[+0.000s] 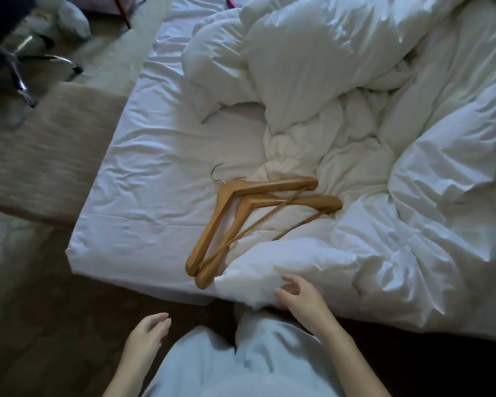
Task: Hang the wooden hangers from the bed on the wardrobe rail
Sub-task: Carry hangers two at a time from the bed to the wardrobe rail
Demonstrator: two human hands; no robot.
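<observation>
Two wooden hangers (242, 213) with metal hooks lie overlapped on the white sheet of the bed (143, 173), near its front edge. My right hand (297, 296) hovers over the duvet edge just right of the hangers' lower ends, fingers apart, holding nothing. Lower left, off the bed and above the dark floor, my left hand (148, 335) hangs with loosely curled fingers and is empty. No wardrobe rail is in view.
A crumpled white duvet (341, 96) covers the right and far part of the bed. A beige bench or rug strip (46, 150) runs left of the bed. An office chair base (26, 67) with chrome legs stands at the top left on carpet.
</observation>
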